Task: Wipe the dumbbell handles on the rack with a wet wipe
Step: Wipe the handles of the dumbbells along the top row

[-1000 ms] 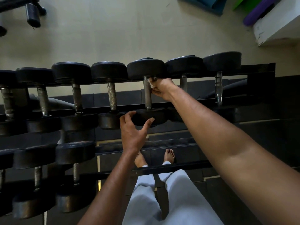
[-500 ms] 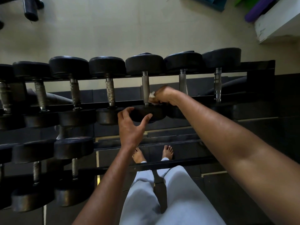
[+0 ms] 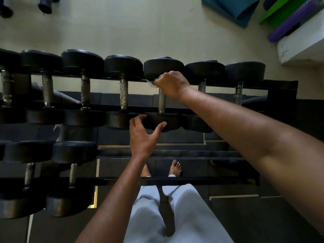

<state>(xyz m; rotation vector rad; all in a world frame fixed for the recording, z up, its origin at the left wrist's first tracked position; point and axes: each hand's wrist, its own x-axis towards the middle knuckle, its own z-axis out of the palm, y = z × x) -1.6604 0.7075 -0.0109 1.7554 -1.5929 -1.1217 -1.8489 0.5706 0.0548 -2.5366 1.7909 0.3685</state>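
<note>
Gym floor, pale beyond dark mats | wet wipe (image 3: 152, 83): soft, limp, bunched under right hand (image 3: 171, 83), fingers curled round far end of steel handle (image 3: 162, 102) | dumbbell (image 3: 163, 67): likely heavy, rigid, top tier of rack (image 3: 280, 85) | left hand (image 3: 142, 134) spread, cupping near head | containers: none seen.

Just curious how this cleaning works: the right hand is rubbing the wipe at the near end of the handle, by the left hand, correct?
Not quite. The head view shows the right hand holding the wipe at the handle's far end, away from the left hand.
</note>
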